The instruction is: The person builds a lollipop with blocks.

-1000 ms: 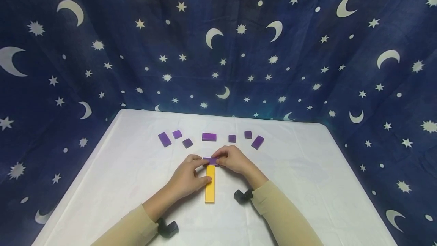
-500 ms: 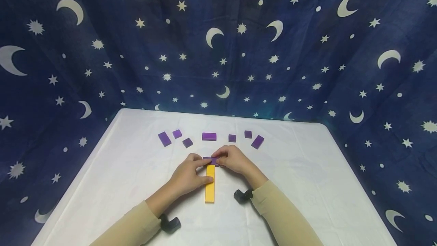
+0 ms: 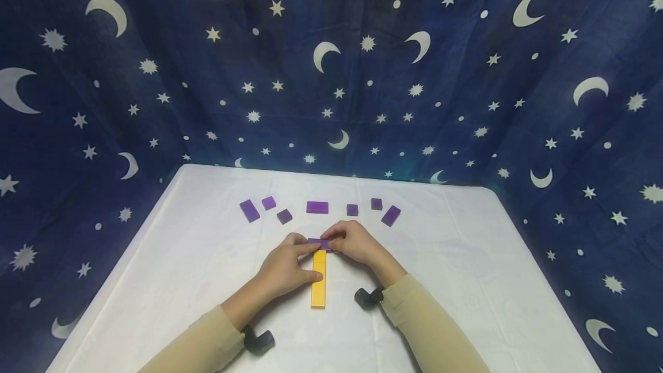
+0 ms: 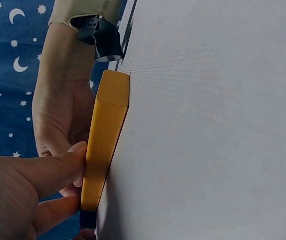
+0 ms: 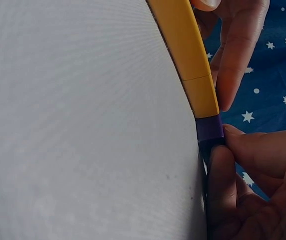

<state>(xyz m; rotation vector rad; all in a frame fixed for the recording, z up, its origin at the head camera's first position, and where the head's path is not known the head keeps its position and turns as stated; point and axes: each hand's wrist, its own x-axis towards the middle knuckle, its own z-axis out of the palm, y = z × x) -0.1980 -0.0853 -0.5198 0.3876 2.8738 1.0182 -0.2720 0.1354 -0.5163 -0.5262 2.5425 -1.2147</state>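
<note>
- Head view: we see a yellow bar (image 3: 318, 293) lying flat on a white table (image 3: 435, 246), its length running away from us, with a seam near its far end.
- Crosswise at that far end lies a purple block (image 5: 210, 128); the right wrist view shows us the two touching.
- Left of the yellow bar we find the left hand (image 3: 282, 267), unclenched: its thumb rests on the bar, and its index finger reaches over the purple block. We cannot tell how firmly that finger presses.
- Right of the bar's far end, we see the right hand (image 3: 358, 243) pinching the purple block between thumb and finger.
- Beyond the yellow bar we count seven more purple pieces (image 3: 317, 207), long and small, spread from its left to its right.
- Tan sleeves (image 3: 199, 335) flank the bar's near end, and we notice a black device (image 3: 260, 342) at each wrist.
- Well behind the yellow bar we see a dark blue curtain (image 3: 290, 62) with pale moons and stars.
</note>
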